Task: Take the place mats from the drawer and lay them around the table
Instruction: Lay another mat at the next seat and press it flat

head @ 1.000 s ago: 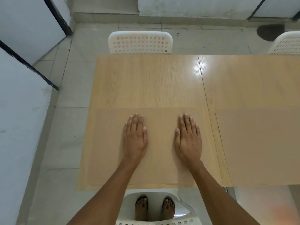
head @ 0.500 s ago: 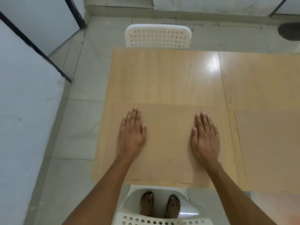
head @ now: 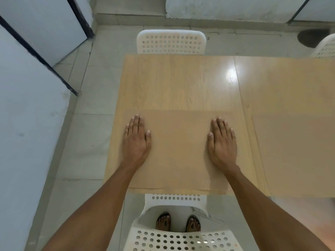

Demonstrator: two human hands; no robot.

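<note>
A tan place mat (head: 177,151) lies flat on the near left part of the light wooden table (head: 181,82), reaching the table's near edge. My left hand (head: 136,140) presses flat on the mat's left side, fingers straight. My right hand (head: 222,142) presses flat on its right side, fingers straight too. A second tan place mat (head: 297,153) lies on the table to the right, untouched.
A white perforated chair (head: 171,42) stands at the table's far side, another (head: 324,48) at the far right. A third white chair (head: 181,238) is right below me at the near edge. A pale wall (head: 27,124) is on the left.
Both hands have slid apart across the mat, the left one toward its left edge and the right one toward its right edge. The camera has shifted leftward.
</note>
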